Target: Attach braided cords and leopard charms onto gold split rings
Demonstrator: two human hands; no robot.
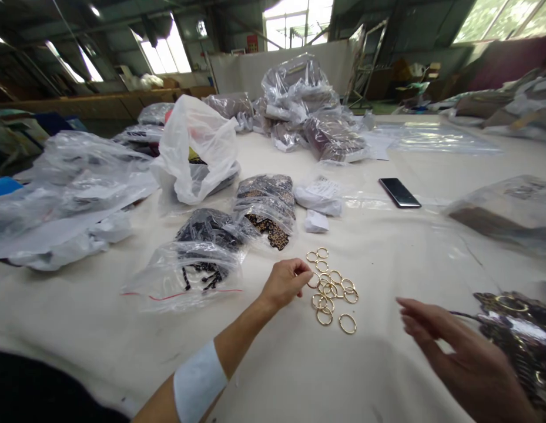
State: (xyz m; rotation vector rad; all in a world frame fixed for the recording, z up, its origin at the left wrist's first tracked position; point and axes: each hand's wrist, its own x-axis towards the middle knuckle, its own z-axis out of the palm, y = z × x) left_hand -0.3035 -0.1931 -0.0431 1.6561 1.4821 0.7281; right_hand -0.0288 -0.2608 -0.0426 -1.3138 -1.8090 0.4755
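Several gold metal rings (331, 289) lie scattered on the pale cloth table (299, 364). My left hand (287, 282) reaches to their left edge, fingers pinched together on one gold ring. My right hand (458, 352) hovers lower right of the rings, fingers stretched out and apart, holding nothing. Just right of that hand lies a dark patterned fabric piece (519, 335) with a gold ring on it.
A clear zip bag of black pieces (188, 273) and bags of leopard-print items (266, 205) lie left of and behind the rings. A black phone (399, 192), a white plastic bag (197, 147) and heaps of wrapped goods (308, 111) sit farther back.
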